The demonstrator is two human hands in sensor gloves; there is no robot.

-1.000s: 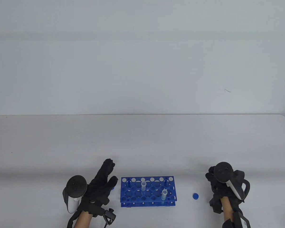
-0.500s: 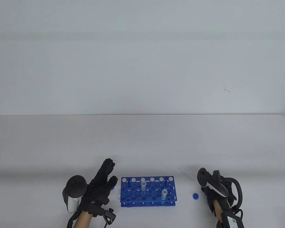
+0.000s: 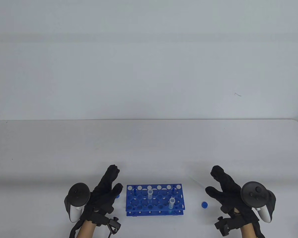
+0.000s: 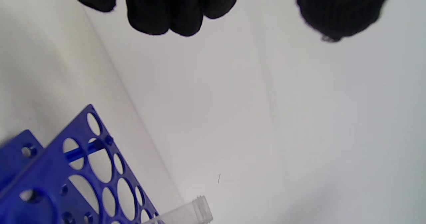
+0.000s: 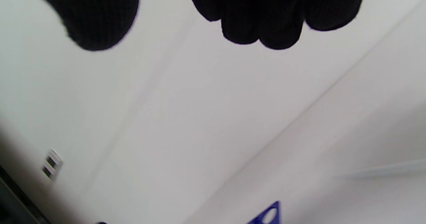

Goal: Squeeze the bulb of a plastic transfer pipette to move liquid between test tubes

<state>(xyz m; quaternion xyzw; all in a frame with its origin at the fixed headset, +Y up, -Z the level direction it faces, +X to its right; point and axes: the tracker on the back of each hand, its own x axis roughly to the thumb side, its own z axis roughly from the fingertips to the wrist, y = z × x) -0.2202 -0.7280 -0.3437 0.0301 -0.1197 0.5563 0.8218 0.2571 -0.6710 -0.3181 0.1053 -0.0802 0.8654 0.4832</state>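
Note:
A blue test tube rack (image 3: 139,198) stands near the table's front edge, with two clear open tubes (image 3: 150,194) (image 3: 171,202) upright in it. A thin clear pipette (image 3: 197,181) lies on the table right of the rack, faint in the right wrist view (image 5: 382,170). My left hand (image 3: 116,178) is open and empty just left of the rack. My right hand (image 3: 212,181) is open and empty right of the rack, its fingers beside the pipette. The left wrist view shows the rack (image 4: 83,170) and one tube's mouth (image 4: 196,210) below my fingers (image 4: 166,14).
A blue cap (image 3: 204,204) lies on the table between the rack and my right hand. Another blue cap (image 3: 118,196) peeks out by my left thumb. The rack's corner (image 5: 266,215) shows in the right wrist view. The table edge runs behind.
My right hand has turned from a curled pose to an open, spread one and shifted slightly right. The left hand, rack and tubes have not moved.

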